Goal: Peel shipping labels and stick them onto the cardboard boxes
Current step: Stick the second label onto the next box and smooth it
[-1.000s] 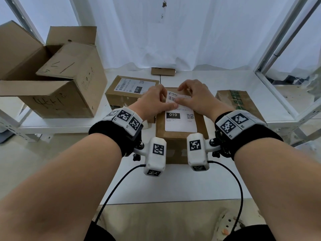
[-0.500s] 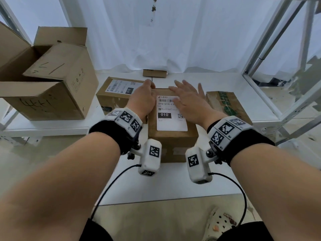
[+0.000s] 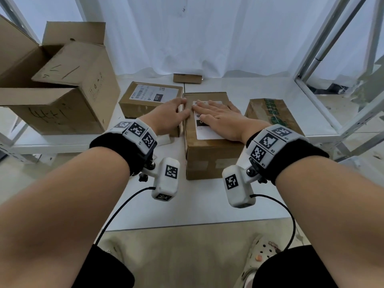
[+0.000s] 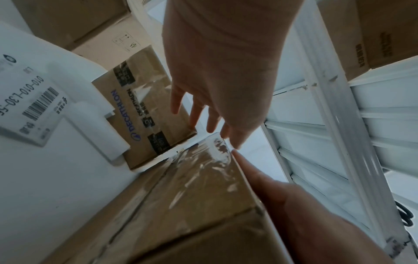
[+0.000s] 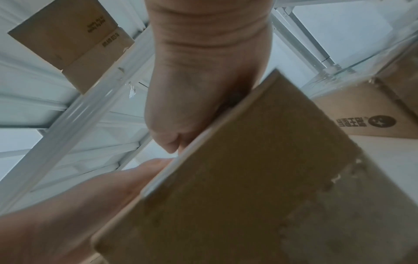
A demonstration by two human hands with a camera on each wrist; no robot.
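Observation:
A brown cardboard box [image 3: 209, 154] stands in the middle of the white table [image 3: 187, 206]. A white shipping label [image 3: 205, 133] lies on its top. My right hand [image 3: 216, 115] lies flat on the label, fingers straight and pointing left, and covers most of it. My left hand [image 3: 174, 110] rests with straight fingers against the top left edge of that box. In the left wrist view the left hand [image 4: 217, 85] reaches past the box's taped side [image 4: 181, 187]. In the right wrist view the right hand's palm [image 5: 199, 92] presses on the box top [image 5: 260, 178].
A second labelled box [image 3: 149, 100] sits just left of the middle one. A box with green print [image 3: 272, 117] sits to the right. A big open carton [image 3: 58, 86] stands at far left, a cardboard scrap [image 3: 187, 78] at the back. A metal rack frame [image 3: 311, 59] rises on the right.
Both hands were pinching the label's top edge; now they lie flat. The right hand has slid leftwards over the label, and the left hand has shifted off it to the box's left edge.

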